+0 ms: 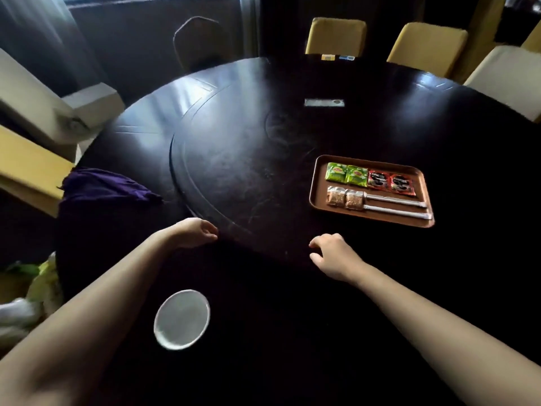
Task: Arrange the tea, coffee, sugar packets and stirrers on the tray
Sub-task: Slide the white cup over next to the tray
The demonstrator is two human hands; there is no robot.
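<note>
A shallow brown rectangular tray (312, 197) sits on the right half of a large, dark, round wooden table (234, 159), beyond the person's right hand. In its far row, two green tea packets (347, 173) lie side by side at the left, touching two red-and-black coffee packets (390, 183) at the right. In the near row, two small clear packets of brown sugar (344, 197) lie at the left, and two long white paper-wrapped stirrers (395, 205) stretch rightward from them, roughly parallel. The left hand (194, 231) and right hand (333, 254) hover low over the table's near part, well apart from each other, both empty with fingers loosely curled; whether they touch the wood is hard to say in the dim light. A round silvery disc (182, 319) lies near the left forearm. A purple cloth (99, 186) is draped at the table's left edge, and yellow-backed chairs (335, 36) stand on the far side.
</note>
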